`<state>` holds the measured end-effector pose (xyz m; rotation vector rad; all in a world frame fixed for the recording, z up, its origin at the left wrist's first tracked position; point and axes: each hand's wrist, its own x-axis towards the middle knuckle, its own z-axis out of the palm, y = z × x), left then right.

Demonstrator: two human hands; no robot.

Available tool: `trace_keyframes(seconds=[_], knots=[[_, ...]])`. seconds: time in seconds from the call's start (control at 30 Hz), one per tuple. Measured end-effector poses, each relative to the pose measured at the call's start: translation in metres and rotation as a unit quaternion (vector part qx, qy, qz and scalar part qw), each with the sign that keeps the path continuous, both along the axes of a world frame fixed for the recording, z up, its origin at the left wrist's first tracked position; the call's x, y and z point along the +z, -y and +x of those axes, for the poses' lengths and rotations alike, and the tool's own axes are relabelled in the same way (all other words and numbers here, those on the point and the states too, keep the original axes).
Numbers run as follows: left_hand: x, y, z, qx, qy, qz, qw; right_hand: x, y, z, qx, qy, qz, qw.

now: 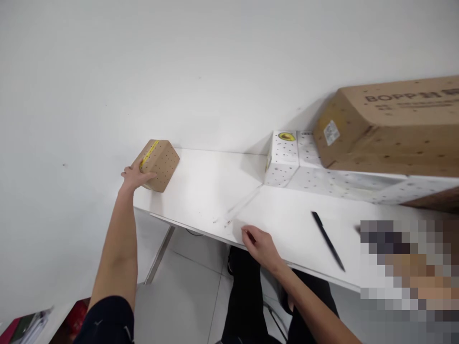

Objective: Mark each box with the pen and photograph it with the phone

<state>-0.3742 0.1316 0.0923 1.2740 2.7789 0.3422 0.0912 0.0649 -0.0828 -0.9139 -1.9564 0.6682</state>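
My left hand (135,177) is on the near left side of a small brown cardboard box (163,165) with yellow tape, its thumb and fingers spread against the box at the far left end of the white table (204,191). The box's underside is hidden, so I cannot tell if it touches the tabletop. My right hand (260,243) is at the table's front edge with its fingers curled together; what they hold, if anything, is too small to make out.
A black pen (328,241) lies on the right part of the table. Behind it, white boxes (283,160) with an avocado picture stand against the wall, under a large brown carton (390,129). A blurred-out patch covers the lower right.
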Motion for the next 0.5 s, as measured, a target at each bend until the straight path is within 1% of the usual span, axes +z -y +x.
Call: trace_keyframes(seconds=[0.07, 0.1, 0.2, 0.27, 0.33, 0.37, 0.47, 0.5], knots=[[-0.003, 0.027, 0.046, -0.008, 0.015, 0.006, 1.0, 0.0, -0.001, 0.0, 0.0, -0.005, -0.016, 1.0], [-0.006, 0.042, 0.071, -0.023, 0.016, 0.021, 0.999, 0.001, -0.002, 0.0, -0.003, -0.014, -0.024, 1.0], [-0.016, 0.086, 0.145, -0.086, -0.012, 0.081, 0.993, 0.003, -0.003, 0.001, -0.015, -0.072, -0.048, 0.996], [-0.027, 0.111, 0.189, -0.145, -0.066, 0.125, 0.979, 0.006, 0.0, 0.004, -0.038, -0.127, -0.08, 0.988], [-0.042, 0.129, 0.226, -0.217, -0.128, 0.168, 0.953, 0.009, 0.007, 0.011, -0.085, -0.195, -0.133, 0.968], [-0.052, 0.134, 0.242, -0.255, -0.152, 0.188, 0.936, 0.01, 0.013, 0.017, -0.11, -0.232, -0.165, 0.952], [-0.088, 0.14, 0.279, -0.381, -0.181, 0.23, 0.877, 0.015, 0.033, 0.045, -0.16, -0.329, -0.259, 0.894], [-0.1, 0.14, 0.288, -0.427, -0.188, 0.242, 0.85, 0.017, 0.04, 0.057, -0.172, -0.354, -0.281, 0.875]])
